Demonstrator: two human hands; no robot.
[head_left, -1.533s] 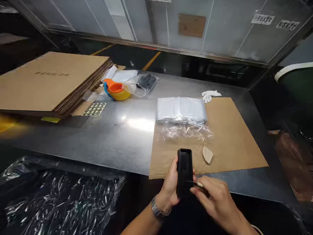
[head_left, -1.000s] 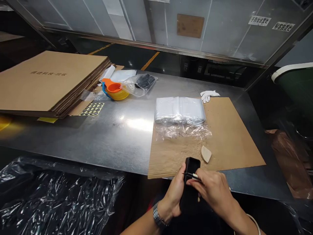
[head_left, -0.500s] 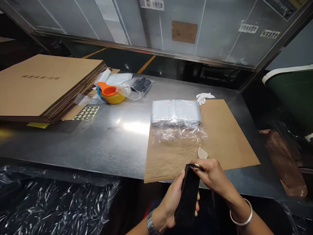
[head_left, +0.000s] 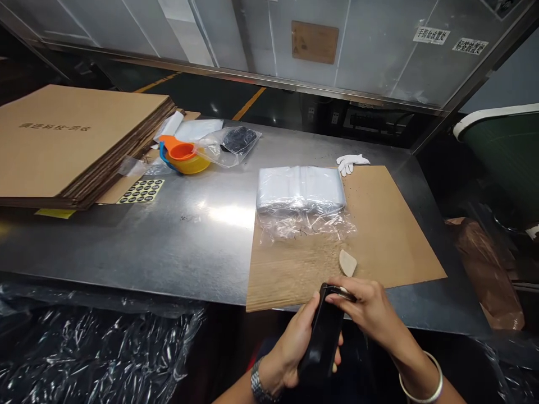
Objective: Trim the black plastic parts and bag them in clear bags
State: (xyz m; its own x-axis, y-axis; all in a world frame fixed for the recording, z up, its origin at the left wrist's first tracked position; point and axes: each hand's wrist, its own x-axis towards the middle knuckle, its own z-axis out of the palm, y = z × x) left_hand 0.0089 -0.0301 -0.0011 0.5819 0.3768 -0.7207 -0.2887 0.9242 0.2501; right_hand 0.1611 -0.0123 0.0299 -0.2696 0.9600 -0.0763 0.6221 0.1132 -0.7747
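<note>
Left hand (head_left: 295, 339) grips black case (head_left: 323, 336); right hand (head_left: 373, 306) pinches slim tool (head_left: 344, 292) at the case's far end.

Counted: one left hand (head_left: 295, 339), one right hand (head_left: 373, 306), one black piece (head_left: 323, 331), one slim tool (head_left: 345, 293), one beige block (head_left: 347, 263), one white glove (head_left: 352, 163), one sticker sheet (head_left: 141, 191).

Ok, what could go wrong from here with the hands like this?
The slim tool in the right hand is at the upper end of the black case, near the left hand, so a slip might catch that hand. The case is held mostly past the front edge of the metal table, so a loosened grip might drop it.
</note>
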